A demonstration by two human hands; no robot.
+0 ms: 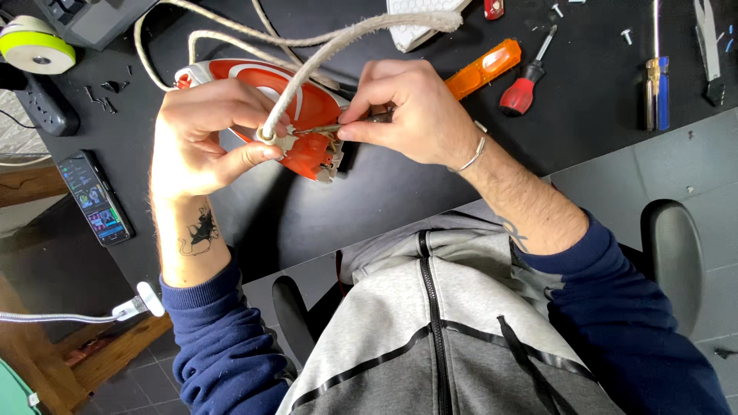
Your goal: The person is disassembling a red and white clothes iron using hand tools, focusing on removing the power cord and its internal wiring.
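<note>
- Your left hand [201, 138] is curled closed around the rear end of the red and white plastic clothes iron [296, 115], thumb and fingers pinching the spot where the off-white braided fabric cord [307, 65] enters the iron's body.
- Your right hand [411, 115] is closed in a fingertip pinch on a thin dark-handled metal tool [350, 123], its tip pointing left into the opened back of the iron, just beside your left thumb.
- The iron lies on its side on the black tabletop [584, 100], near the edge closest to you, between your two hands.
- The cord loops up and away from the iron across the tabletop toward the far side.
- An orange translucent plastic piece [486, 65] lies just behind your right hand.
- A red-handled screwdriver [526, 81] lies to the right of it, and a blue and yellow handled tool [657, 84] farther right.
- A dark smartphone with a lit screen [96, 198] rests left of your left wrist.
- A roll of yellow-green tape [34, 46] sits at the far left corner.
</note>
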